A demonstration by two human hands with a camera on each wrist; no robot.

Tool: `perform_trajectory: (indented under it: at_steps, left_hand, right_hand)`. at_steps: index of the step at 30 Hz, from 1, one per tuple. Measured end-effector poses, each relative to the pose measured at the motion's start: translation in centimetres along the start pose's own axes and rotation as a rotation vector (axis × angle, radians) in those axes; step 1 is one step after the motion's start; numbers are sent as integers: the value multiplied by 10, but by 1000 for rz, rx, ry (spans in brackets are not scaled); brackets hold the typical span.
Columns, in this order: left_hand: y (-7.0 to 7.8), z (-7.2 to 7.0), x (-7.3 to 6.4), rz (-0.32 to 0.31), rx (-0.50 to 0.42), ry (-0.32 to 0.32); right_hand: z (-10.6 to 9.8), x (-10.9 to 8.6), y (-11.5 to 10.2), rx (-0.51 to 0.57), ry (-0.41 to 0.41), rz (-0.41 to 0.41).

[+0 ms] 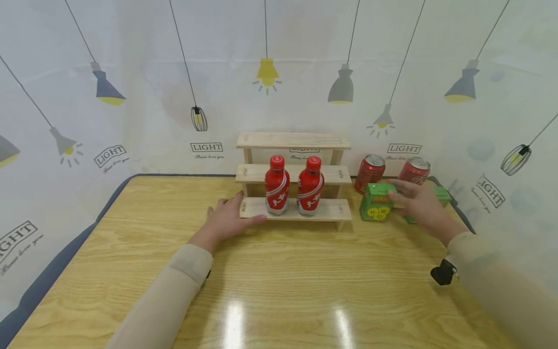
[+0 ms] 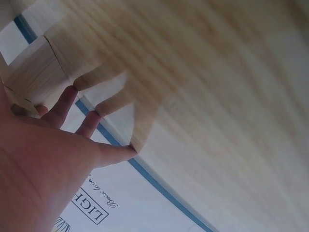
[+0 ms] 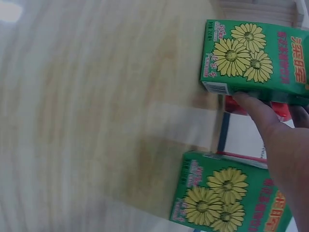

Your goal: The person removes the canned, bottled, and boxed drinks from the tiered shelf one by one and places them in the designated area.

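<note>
My left hand point(image 1: 226, 218) lies at the left end of a three-step wooden shelf point(image 1: 296, 140), thumb along the lowest step's front edge. In the left wrist view its spread fingers point(image 2: 87, 123) touch the tabletop. Two red bottles point(image 1: 276, 186) with red caps stand on the lowest step. My right hand point(image 1: 420, 203) touches the right side of a green drink carton point(image 1: 377, 203) with yellow flowers, right of the shelf. In the right wrist view the thumb point(image 3: 256, 108) meets the carton's side; the other fingers are partly hidden. A second green carton point(image 3: 217, 193) stands beside that hand.
Behind the cartons stand two red cans, one point(image 1: 370, 172) nearer the shelf and one point(image 1: 415, 170) farther right. The wooden table point(image 1: 279, 286) reaches back to a white curtain point(image 1: 157, 121) printed with lamps.
</note>
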State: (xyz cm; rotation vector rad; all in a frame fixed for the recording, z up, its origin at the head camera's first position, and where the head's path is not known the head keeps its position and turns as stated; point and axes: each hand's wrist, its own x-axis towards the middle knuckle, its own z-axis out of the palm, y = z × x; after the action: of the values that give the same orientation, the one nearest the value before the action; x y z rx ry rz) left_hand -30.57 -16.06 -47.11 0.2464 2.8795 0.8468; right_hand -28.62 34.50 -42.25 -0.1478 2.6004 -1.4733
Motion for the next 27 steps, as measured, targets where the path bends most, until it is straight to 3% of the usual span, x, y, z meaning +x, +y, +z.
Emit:
perform_trajectory:
  at_steps: [12,27]
  left_hand:
    - [0,-3,1,-6,-6,-3]
    - [-1,1,1,-13,2,-6]
  right_hand:
    - [5,-1,1,30,27,8]
    - [6,0,2,49,-11,8]
